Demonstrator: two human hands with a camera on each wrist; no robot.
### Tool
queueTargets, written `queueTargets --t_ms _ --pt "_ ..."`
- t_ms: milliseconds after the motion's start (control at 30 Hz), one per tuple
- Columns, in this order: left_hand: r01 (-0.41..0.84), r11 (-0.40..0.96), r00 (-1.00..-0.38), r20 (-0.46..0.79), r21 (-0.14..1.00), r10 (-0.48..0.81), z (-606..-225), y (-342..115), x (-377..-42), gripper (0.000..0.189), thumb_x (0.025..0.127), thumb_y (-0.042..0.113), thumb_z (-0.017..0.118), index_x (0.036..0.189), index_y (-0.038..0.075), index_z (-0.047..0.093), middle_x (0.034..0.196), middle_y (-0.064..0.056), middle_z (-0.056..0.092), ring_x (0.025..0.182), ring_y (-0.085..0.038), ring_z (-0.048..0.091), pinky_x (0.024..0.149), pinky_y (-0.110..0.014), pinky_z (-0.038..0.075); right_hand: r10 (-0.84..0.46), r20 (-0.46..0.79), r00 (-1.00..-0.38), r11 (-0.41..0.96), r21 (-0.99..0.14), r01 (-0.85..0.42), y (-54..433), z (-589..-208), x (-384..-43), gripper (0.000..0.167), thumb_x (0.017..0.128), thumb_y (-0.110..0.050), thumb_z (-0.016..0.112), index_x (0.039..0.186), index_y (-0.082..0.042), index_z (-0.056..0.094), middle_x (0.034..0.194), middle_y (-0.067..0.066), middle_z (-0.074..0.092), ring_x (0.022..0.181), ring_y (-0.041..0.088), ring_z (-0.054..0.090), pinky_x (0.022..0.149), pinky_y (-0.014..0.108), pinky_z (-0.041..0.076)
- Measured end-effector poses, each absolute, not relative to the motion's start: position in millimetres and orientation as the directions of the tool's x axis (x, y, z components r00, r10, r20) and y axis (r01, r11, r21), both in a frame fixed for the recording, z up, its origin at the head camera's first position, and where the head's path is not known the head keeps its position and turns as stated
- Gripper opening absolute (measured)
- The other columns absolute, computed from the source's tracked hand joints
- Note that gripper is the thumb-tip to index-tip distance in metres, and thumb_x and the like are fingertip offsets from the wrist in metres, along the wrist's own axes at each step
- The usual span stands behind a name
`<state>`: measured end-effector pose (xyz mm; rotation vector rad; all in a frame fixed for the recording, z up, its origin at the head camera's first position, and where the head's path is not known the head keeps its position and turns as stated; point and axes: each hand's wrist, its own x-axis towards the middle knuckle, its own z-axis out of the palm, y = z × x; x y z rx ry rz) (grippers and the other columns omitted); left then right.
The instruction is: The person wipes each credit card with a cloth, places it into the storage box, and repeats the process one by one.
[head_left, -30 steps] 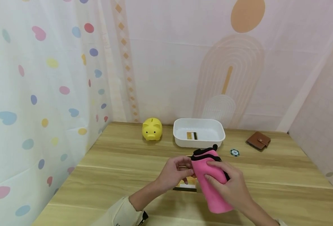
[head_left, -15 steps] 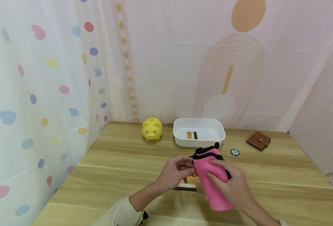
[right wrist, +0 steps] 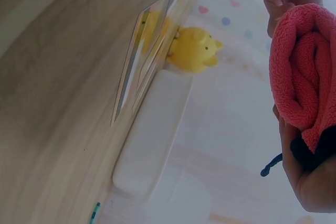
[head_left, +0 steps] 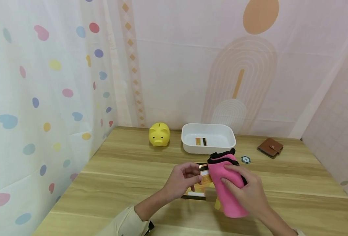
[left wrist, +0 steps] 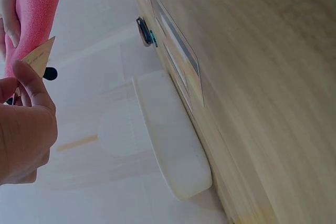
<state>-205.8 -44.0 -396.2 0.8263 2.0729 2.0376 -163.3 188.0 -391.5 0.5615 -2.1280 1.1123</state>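
Pink plush cloth makes the rolled bundle (head_left: 222, 193), edged in black, that the right hand (head_left: 247, 190) grips with thumb and fingers curled round it, clear of the table (head_left: 118, 196). To its left, the left hand (head_left: 184, 180), in a cream sleeve (head_left: 132, 223), pinches 1 small orange card (head_left: 205, 178) between thumb and fingers, its far side meeting the bundle's edge; whether it sits inside or behind the cloth I cannot tell. Below the left hand lies a table card (head_left: 197, 194), orange with a white strip and a black band. Just beyond the left fingertips shows the dark edge of a farther card (head_left: 202, 163), mostly covered.

Past the right hand, a round chip (head_left: 246, 159) lies flat, and farther to that hand's right is a brown wallet (head_left: 270, 147), its flap snapped down. Straight beyond both hands stands a white tray (head_left: 209, 150) with 1 flat card (head_left: 201, 141) in it, orange, white and black. Left of the tray, beyond the left hand, sits a yellow piggy bank (head_left: 159, 134), slot on top. Farthest is a patterned curtain (head_left: 168, 65).

The chip's face seems to read 50; the print on the pinched card is too small to make out.
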Motion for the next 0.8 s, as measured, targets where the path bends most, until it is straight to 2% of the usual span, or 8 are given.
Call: queueTargets --t_ms 267,500,667,800 --pt "0.280 -0.057 -0.850 0.275 0.958 0.449 -397 -46 -207 0.021 0.091 -0.004 0.066 0.108 -0.013 0.059 0.088 -0.020 0.066 0.071 -0.009 0.065 0.050 -0.021 0.051 -0.054 0.741 -0.669 0.556 -0.535 -0.636 194 -392 -167 0.047 0.067 0.003 0.088 0.109 -0.015 0.073 0.104 0.005 0.074 0.086 0.004 0.065 0.065 0.013 0.050" --pt "0.280 -0.052 -0.850 0.273 0.958 0.451 -398 -47 -207 0.022 0.091 -0.004 0.066 0.109 -0.013 0.059 0.088 -0.018 0.067 0.074 -0.016 0.067 0.050 -0.022 0.051 -0.050 0.734 -0.678 0.566 -0.538 -0.625 200 -393 -167 0.047 0.068 0.003 0.088 0.109 -0.014 0.073 0.101 0.004 0.074 0.080 0.004 0.064 0.060 0.014 0.050" --pt "0.297 -0.057 -0.845 0.290 0.953 0.448 -399 -48 -209 0.020 0.091 -0.003 0.066 0.107 -0.011 0.060 0.090 -0.021 0.066 0.073 -0.012 0.066 0.049 -0.023 0.051 -0.045 0.732 -0.680 0.565 -0.542 -0.621 204 -393 -169 0.048 0.068 0.004 0.087 0.110 -0.013 0.073 0.099 0.005 0.074 0.074 0.003 0.063 0.056 0.014 0.049" --pt "0.288 -0.058 -0.849 0.283 0.956 0.446 -399 -49 -208 0.020 0.091 -0.003 0.066 0.108 -0.012 0.060 0.090 -0.018 0.066 0.073 -0.011 0.066 0.050 -0.022 0.051 -0.033 0.713 -0.700 0.566 -0.564 -0.602 206 -392 -168 0.047 0.069 0.003 0.087 0.110 -0.013 0.073 0.098 0.006 0.075 0.071 0.004 0.063 0.053 0.015 0.050"
